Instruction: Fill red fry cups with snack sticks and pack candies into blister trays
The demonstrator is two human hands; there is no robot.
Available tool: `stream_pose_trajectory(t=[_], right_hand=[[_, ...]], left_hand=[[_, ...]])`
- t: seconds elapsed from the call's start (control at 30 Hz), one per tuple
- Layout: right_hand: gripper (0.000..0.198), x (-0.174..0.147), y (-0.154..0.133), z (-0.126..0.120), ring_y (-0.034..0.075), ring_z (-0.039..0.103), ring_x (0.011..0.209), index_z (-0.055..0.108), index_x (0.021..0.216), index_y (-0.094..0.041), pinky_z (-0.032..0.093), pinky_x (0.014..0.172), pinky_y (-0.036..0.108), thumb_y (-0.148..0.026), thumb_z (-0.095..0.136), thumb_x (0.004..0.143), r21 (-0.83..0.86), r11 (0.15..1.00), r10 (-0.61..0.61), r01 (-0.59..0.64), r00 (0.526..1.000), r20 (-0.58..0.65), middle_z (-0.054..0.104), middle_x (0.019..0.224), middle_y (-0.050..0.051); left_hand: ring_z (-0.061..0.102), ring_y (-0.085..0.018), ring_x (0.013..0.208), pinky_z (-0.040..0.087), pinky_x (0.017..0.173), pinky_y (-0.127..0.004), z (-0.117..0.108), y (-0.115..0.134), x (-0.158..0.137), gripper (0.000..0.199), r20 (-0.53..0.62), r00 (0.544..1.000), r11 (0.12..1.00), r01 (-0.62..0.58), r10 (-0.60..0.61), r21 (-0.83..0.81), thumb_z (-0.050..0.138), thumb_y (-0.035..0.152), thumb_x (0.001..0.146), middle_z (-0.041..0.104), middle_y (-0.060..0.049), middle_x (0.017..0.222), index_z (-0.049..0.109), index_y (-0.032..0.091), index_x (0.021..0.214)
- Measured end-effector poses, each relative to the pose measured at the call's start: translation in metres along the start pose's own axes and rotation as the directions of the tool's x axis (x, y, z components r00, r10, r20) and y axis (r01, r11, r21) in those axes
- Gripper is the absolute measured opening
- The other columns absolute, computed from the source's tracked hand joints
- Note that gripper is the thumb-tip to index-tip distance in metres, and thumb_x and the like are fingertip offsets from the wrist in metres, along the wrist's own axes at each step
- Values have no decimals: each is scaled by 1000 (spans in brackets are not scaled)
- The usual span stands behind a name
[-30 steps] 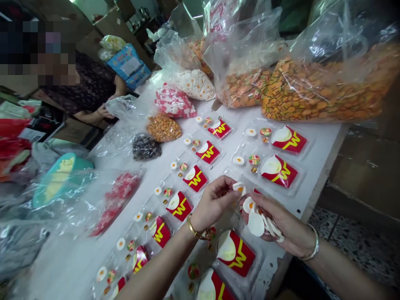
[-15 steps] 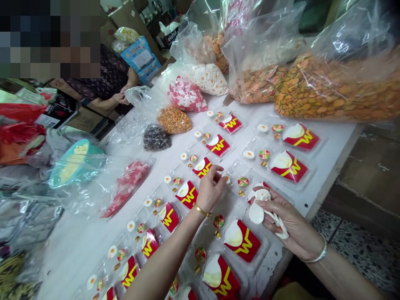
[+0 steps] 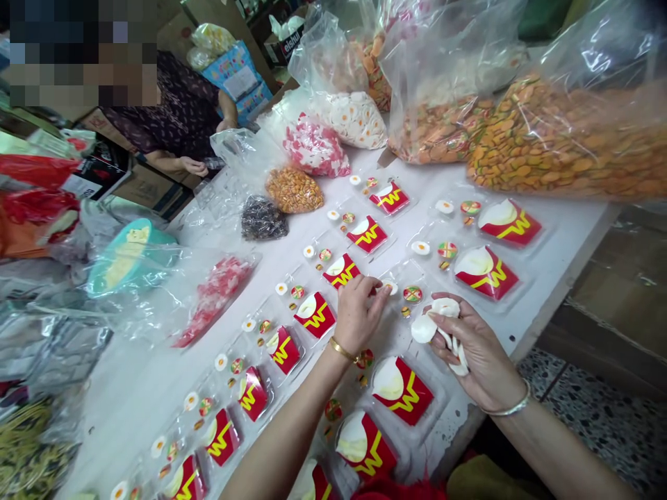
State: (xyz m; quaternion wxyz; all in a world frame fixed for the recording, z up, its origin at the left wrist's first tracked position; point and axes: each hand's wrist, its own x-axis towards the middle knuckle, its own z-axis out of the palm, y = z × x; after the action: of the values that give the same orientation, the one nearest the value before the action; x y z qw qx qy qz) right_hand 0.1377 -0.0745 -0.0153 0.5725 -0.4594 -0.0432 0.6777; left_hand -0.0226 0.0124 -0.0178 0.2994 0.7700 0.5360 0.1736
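My left hand (image 3: 360,305), with a gold bracelet at the wrist, has thumb and fingers pinched at a small toy fried egg (image 3: 390,286) over a clear plastic tray (image 3: 404,269). Beside the egg in that tray are a round red-and-green toy piece (image 3: 413,294) and a tiny toy burger (image 3: 406,312). Closed around several flat white rounded pieces (image 3: 424,328), my right hand (image 3: 472,351) hovers over the tray's right part and hides most of it. Nearby trays carry a red carton shape with a yellow zigzag (image 3: 488,272).
Rows of similar trays line the white table (image 3: 130,375). Large clear bags of orange pieces (image 3: 563,139) stand along the back, beside smaller bags of egg pieces (image 3: 359,121) and pink-and-white pieces (image 3: 315,146). A teal bowl (image 3: 151,239) lies left. Another person (image 3: 182,104) is across the table.
My right hand has shifted slightly left and up with the white pieces. My left hand stays at the egg, its fingers slightly farther right. The other person's hands have moved apart.
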Motion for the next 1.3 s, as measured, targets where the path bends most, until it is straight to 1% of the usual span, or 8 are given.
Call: stream_pose_trajectory(t=[0.17, 0.3, 0.5, 0.7, 0.93, 1.03, 1.13, 1.3], right_hand=[[41, -9, 6, 7, 5, 43, 48, 54, 100, -26, 28, 36, 13, -32, 78, 68, -25, 999, -26, 26, 999, 20, 54, 73, -5], [37, -23, 17, 12, 5, 41, 48, 52, 101, -25, 28, 37, 13, -31, 75, 72, -46, 999, 23, -18, 995, 95, 49, 65, -7], [22, -46, 30, 7, 6, 41, 50, 52, 102, -23, 22, 35, 14, -30, 61, 84, -43, 986, 167, -162, 959, 229, 57, 76, -1], [31, -65, 44, 9, 4, 32, 39, 52, 100, -21, 14, 33, 15, -43, 64, 82, -229, 945, 295, -234, 911, 288, 53, 62, -4], [35, -79, 67, 11, 2, 33, 36, 50, 89, -22, 11, 33, 15, -48, 69, 77, -299, 920, 338, -254, 900, 275, 54, 62, -6], [36, -83, 77, 13, 2, 33, 35, 48, 84, -21, 12, 33, 16, -50, 68, 78, -331, 901, 378, -282, 883, 278, 56, 65, -5], [36, -88, 84, 18, 1, 32, 35, 47, 83, -21, 11, 33, 16, -51, 67, 78, -361, 881, 422, -306, 852, 309, 57, 65, -5], [35, -97, 99, 28, 1, 32, 33, 51, 84, -19, 9, 32, 17, -52, 62, 82, -449, 814, 539, -367, 767, 349, 57, 59, -4]], left_hand=[[52, -12, 71, 42, 66, -24, -7, 23, -41, 33, 364, 924, 754, 322, -118, -573, 60, 48, 81, 59, -2, 81, 57, 16, 91], [51, -9, 68, 42, 63, -22, -13, 22, -69, 31, 304, 935, 645, 349, -185, -680, 67, 41, 77, 55, -1, 77, 56, 15, 91], [56, -15, 82, 45, 72, -28, -49, -22, -104, 21, -36, 999, 994, -38, 35, -106, 47, 29, 91, 61, -6, 92, 61, 20, 104], [59, -17, 90, 46, 76, -32, -50, -68, -130, 28, 85, 941, 856, -333, 327, 395, 37, 20, 93, 64, -9, 104, 60, 20, 108], [56, -21, 106, 45, 87, -39, -46, -84, -137, 29, 213, 908, 789, -420, 362, 449, 39, 16, 92, 60, -12, 118, 57, 19, 114], [51, -23, 115, 42, 93, -43, -46, -71, -147, 35, 127, 944, 879, -329, 304, 344, 41, 17, 92, 55, -13, 127, 51, 20, 125], [52, -22, 112, 42, 95, -40, -45, -47, -165, 38, 24, 984, 984, -179, 179, 12, 50, 30, 90, 56, -12, 124, 49, 20, 127], [57, -17, 94, 44, 87, -30, -40, -15, -202, 26, 121, 993, 836, 72, -7, -545, 59, 38, 84, 63, -7, 101, 62, 17, 99]])
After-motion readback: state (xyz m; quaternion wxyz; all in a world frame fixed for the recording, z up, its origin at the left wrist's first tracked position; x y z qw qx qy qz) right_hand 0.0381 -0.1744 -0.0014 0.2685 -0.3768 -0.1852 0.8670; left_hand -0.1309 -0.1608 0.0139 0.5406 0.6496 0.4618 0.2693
